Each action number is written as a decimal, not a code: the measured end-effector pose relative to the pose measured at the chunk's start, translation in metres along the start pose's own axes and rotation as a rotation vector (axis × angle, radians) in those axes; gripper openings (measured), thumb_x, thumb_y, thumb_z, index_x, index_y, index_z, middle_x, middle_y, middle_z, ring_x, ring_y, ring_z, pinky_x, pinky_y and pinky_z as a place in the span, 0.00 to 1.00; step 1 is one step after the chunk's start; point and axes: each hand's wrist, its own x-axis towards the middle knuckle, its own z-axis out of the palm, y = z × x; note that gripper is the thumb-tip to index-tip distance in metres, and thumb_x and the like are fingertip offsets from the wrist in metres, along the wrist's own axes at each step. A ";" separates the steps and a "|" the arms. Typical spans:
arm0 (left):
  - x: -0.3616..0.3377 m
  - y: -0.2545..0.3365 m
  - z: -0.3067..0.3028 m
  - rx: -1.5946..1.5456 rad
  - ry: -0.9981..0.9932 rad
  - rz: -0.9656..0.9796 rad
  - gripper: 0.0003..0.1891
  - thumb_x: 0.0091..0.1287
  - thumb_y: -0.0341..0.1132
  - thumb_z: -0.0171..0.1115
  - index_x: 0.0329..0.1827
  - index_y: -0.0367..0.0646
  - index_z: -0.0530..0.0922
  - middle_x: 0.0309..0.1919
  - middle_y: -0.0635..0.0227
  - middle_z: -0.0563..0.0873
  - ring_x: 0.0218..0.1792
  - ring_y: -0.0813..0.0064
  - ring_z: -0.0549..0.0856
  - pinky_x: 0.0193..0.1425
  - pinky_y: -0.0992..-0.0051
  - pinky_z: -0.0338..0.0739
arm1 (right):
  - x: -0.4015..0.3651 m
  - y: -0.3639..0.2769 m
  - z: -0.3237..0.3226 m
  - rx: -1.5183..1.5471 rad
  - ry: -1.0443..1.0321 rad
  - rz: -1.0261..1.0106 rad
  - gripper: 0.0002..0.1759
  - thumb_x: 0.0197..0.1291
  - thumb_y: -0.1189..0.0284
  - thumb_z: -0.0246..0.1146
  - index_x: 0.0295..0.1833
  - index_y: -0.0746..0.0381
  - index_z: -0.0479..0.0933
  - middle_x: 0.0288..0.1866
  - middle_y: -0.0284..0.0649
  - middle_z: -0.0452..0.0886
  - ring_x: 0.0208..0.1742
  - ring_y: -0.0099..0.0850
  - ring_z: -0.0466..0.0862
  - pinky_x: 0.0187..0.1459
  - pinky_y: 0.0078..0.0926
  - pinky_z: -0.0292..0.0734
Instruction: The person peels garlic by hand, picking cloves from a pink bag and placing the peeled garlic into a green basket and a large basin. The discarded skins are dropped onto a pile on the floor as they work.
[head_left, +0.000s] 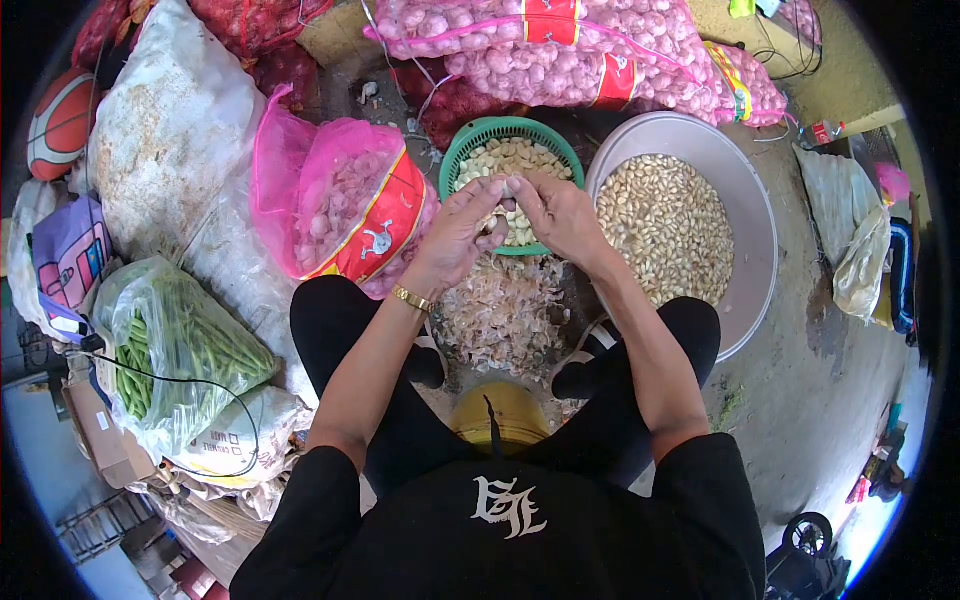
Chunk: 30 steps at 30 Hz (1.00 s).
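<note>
My left hand (462,232), with a gold bracelet on its wrist, meets my right hand (562,218) above a green plastic basket (447,165). Thumbs and fingers of both are pinched together on a small pale garlic clove (513,186), mostly covered by the fingertips. Peeled garlic cloves (522,155) fill the basket below. To the right, a large pale basin (757,240) holds many unpeeled cloves (668,225). On the floor beneath my hands lies a heap of garlic skins (505,310).
An open pink mesh bag of garlic (345,200) stands left of the basket. Full garlic sacks (620,60) lie along the back. At left are a white sack (170,120), a bag of green beans (185,345) and a basketball (63,122). My knees flank the skin heap.
</note>
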 end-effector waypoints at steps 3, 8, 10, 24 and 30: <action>-0.003 -0.004 0.007 -0.086 0.021 0.039 0.11 0.75 0.41 0.53 0.50 0.43 0.76 0.39 0.71 0.80 0.24 0.86 0.72 0.23 0.87 0.62 | -0.001 -0.005 -0.005 -0.181 0.017 -0.075 0.20 0.67 0.56 0.58 0.33 0.63 0.76 0.24 0.52 0.79 0.28 0.51 0.81 0.29 0.45 0.73; -0.006 -0.013 0.008 -0.141 0.067 0.041 0.10 0.76 0.40 0.51 0.48 0.43 0.75 0.41 0.71 0.80 0.23 0.86 0.73 0.22 0.87 0.63 | -0.001 -0.009 -0.008 -0.378 -0.002 -0.193 0.20 0.65 0.56 0.60 0.32 0.63 0.72 0.21 0.51 0.77 0.26 0.52 0.80 0.27 0.46 0.72; -0.009 -0.006 0.012 -0.149 0.090 0.033 0.10 0.76 0.40 0.52 0.48 0.43 0.74 0.42 0.71 0.80 0.23 0.86 0.73 0.22 0.87 0.64 | -0.001 -0.008 -0.009 -0.326 0.003 -0.209 0.20 0.65 0.56 0.60 0.33 0.63 0.71 0.21 0.51 0.76 0.26 0.52 0.80 0.27 0.46 0.72; -0.003 0.005 0.012 0.111 -0.039 0.145 0.14 0.74 0.39 0.55 0.57 0.42 0.76 0.35 0.72 0.78 0.22 0.88 0.74 0.21 0.87 0.66 | 0.004 -0.008 -0.011 -0.162 -0.014 -0.172 0.17 0.66 0.59 0.58 0.38 0.64 0.76 0.23 0.51 0.79 0.28 0.51 0.81 0.30 0.45 0.74; -0.003 -0.003 0.012 0.110 0.059 0.202 0.13 0.75 0.39 0.54 0.55 0.43 0.76 0.37 0.71 0.82 0.20 0.86 0.73 0.18 0.87 0.63 | 0.002 0.002 0.001 -0.174 0.033 -0.184 0.17 0.66 0.59 0.58 0.35 0.63 0.74 0.22 0.52 0.78 0.26 0.52 0.81 0.27 0.46 0.73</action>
